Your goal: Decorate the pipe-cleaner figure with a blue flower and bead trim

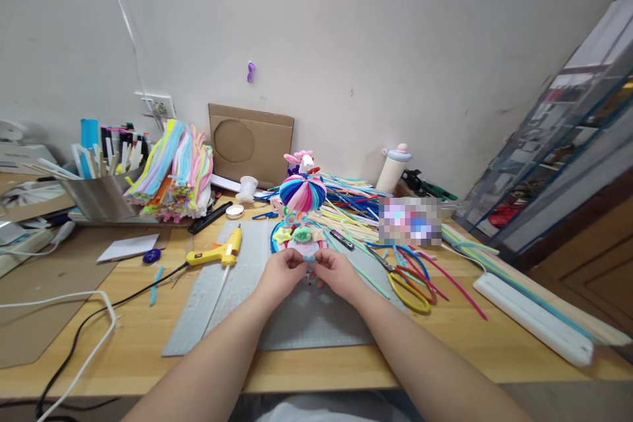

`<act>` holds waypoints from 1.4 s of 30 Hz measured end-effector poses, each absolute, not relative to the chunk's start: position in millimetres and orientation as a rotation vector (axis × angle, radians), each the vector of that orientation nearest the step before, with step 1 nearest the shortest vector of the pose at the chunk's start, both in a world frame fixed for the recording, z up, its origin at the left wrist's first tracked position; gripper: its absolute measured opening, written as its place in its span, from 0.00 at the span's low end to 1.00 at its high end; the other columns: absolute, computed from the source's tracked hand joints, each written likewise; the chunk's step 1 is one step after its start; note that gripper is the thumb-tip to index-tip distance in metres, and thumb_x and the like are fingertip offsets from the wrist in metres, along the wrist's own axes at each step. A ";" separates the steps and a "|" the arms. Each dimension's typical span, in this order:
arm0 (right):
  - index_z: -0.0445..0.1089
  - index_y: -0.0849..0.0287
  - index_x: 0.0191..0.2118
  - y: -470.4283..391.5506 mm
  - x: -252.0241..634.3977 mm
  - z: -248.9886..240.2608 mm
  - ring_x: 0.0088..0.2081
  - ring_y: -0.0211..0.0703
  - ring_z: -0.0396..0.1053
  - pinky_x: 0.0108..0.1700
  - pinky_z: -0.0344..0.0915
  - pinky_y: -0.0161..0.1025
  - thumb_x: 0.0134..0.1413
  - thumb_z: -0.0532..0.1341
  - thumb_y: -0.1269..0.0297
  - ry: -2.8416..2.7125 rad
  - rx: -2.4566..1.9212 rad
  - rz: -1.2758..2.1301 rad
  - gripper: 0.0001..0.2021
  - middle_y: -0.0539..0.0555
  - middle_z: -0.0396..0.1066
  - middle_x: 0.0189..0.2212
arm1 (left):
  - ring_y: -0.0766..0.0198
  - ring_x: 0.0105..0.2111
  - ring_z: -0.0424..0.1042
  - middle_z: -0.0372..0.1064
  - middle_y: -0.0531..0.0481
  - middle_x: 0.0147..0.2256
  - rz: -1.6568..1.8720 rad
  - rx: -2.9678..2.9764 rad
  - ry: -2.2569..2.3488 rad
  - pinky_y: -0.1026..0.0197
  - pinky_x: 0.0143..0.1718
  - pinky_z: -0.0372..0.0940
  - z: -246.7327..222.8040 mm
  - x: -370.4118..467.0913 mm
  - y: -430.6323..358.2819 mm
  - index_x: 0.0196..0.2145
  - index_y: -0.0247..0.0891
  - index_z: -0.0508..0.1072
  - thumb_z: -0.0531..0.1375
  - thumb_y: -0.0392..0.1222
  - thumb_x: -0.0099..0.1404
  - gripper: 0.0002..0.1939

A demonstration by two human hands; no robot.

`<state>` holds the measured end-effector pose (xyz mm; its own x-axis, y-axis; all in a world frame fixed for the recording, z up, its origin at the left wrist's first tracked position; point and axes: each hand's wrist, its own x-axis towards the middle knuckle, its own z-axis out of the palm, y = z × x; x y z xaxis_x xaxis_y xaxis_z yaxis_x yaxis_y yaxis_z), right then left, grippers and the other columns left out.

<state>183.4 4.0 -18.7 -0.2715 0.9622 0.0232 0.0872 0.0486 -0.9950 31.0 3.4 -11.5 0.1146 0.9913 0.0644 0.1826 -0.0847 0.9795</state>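
A colourful craft figure [302, 194] with a striped pink, blue and white dome and a small white animal-like top stands upright on the grey cutting mat [326, 324]. Its lower part carries yellow, green and pink pieces. In front of this base, my left hand [285, 271] and my right hand [336, 270] meet with fingertips pinched together around a small light-blue piece [309, 257]. How that piece joins the base is hidden by my fingers.
On the left, a yellow glue gun [215, 255] trails a black cord. Scissors [408, 283] with yellow and red handles lie right of my hands. Pipe cleaners [341, 201] spread behind the figure, and a metal pot [101, 194] of sticks stands back left.
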 end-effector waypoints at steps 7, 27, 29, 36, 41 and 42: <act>0.65 0.60 0.29 5.4 184.4 -19.6 0.19 0.34 0.65 0.17 0.61 0.29 0.42 0.63 0.58 -1.456 -1.053 1.442 0.11 0.45 0.66 0.18 | 0.70 0.20 0.60 0.61 0.59 0.17 1.048 1.417 1.158 0.67 0.22 0.52 -14.0 32.3 4.7 0.20 0.37 0.63 0.61 0.37 0.46 0.07; 0.66 0.59 0.32 -0.3 186.9 -14.6 0.20 0.32 0.63 0.16 0.58 0.27 0.50 0.56 0.63 -1.677 -1.149 1.276 0.06 0.46 0.67 0.21 | 0.69 0.19 0.65 0.68 0.53 0.18 0.990 1.319 1.143 0.66 0.23 0.58 -9.9 31.9 5.0 0.21 0.36 0.67 0.63 0.42 0.45 0.09; 0.65 0.59 0.31 -0.2 187.2 -14.8 0.19 0.32 0.62 0.17 0.58 0.27 0.50 0.56 0.63 -1.686 -1.151 1.275 0.05 0.46 0.65 0.20 | 0.68 0.19 0.65 0.68 0.53 0.18 0.983 1.347 1.170 0.66 0.22 0.57 -13.1 30.8 6.3 0.21 0.36 0.68 0.62 0.41 0.46 0.07; 0.65 0.58 0.28 0.0 184.3 -23.5 0.17 0.33 0.59 0.18 0.54 0.30 0.48 0.56 0.67 -1.745 -1.189 1.148 0.02 0.44 0.60 0.16 | 0.70 0.18 0.59 0.63 0.56 0.16 1.016 1.481 1.288 0.67 0.19 0.49 -17.0 31.1 3.0 0.19 0.36 0.68 0.61 0.35 0.44 0.03; 0.61 0.58 0.22 -3.5 181.1 -23.1 0.19 0.33 0.54 0.21 0.48 0.31 0.45 0.57 0.71 -1.782 -1.208 0.809 0.05 0.44 0.56 0.16 | 0.70 0.18 0.59 0.63 0.57 0.16 1.049 1.464 1.290 0.67 0.20 0.50 -13.8 35.3 -1.2 0.19 0.37 0.67 0.60 0.35 0.45 0.03; 0.60 0.58 0.22 -3.8 180.7 -22.3 0.20 0.34 0.54 0.22 0.48 0.32 0.44 0.57 0.71 -1.782 -1.211 0.779 0.06 0.44 0.56 0.16 | 0.70 0.18 0.59 0.63 0.57 0.16 1.056 1.451 1.283 0.67 0.20 0.50 -13.6 35.9 -1.3 0.19 0.37 0.67 0.60 0.35 0.45 0.03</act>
